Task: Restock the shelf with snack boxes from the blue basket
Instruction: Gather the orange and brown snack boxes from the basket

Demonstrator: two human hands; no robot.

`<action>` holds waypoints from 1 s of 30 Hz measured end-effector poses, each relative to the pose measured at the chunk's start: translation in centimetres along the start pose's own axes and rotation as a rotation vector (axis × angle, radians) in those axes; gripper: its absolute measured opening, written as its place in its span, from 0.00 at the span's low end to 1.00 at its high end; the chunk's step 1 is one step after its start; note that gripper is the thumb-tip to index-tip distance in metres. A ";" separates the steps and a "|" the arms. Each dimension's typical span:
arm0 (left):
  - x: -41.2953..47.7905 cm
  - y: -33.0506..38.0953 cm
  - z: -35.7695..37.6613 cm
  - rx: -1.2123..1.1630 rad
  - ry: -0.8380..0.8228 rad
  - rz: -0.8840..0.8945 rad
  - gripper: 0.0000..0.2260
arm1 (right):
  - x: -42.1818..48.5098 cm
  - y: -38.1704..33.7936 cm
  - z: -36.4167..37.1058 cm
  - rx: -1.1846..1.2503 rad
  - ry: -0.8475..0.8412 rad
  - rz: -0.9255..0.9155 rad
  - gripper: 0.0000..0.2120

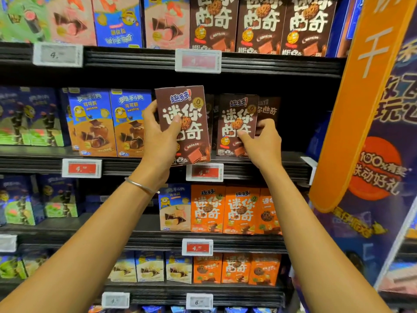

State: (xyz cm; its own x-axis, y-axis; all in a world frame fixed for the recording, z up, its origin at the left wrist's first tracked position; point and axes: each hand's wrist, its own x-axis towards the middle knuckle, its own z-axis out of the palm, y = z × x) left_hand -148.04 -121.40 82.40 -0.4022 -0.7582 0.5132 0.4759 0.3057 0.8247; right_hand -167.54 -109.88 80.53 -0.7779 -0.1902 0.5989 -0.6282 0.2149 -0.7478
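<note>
My left hand (pixel 160 136) grips a brown snack box (pixel 191 107) with white lettering, held upright in front of the second shelf (pixel 259 164), thumb across its front. My right hand (pixel 262 143) pinches the lower edge of a second brown box (pixel 237 114) that stands on the same shelf, just right of the first. More brown boxes (pixel 269 109) stand behind and to the right of it. The blue basket is out of view.
Blue boxes (pixel 112 123) fill the shelf left of my left hand. Orange boxes (pixel 239 210) stand on the shelf below, brown ones (pixel 259 23) on the shelf above. Price tags (pixel 204 172) clip to the shelf edges. An orange banner (pixel 361 98) juts out at the right.
</note>
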 end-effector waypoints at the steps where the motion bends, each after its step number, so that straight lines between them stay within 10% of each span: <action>1: 0.0 0.0 0.0 0.004 -0.006 -0.003 0.21 | 0.0 -0.1 0.2 -0.022 0.005 -0.001 0.21; 12: -0.1 -0.3 0.6 -0.028 -0.044 0.001 0.22 | -0.4 -1.5 1.0 -0.132 0.003 -0.017 0.26; 18: 0.0 -0.4 1.4 -0.067 -0.071 -0.003 0.22 | -2.9 -2.2 -1.3 0.242 0.159 -0.160 0.22; 23: -0.2 -0.5 3.6 -0.052 -0.132 0.022 0.22 | -5.0 -3.4 -2.6 0.405 -0.233 -0.210 0.25; 30: -0.2 -0.5 7.5 0.010 -0.276 0.104 0.23 | -4.2 -1.4 -4.8 0.411 -0.223 -0.144 0.24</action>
State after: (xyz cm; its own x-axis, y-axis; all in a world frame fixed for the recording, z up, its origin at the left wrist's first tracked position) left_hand -154.09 -117.10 83.71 -0.5497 -0.5378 0.6392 0.5186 0.3802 0.7658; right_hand -163.48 -104.75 80.48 -0.6333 -0.4005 0.6623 -0.6371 -0.2161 -0.7399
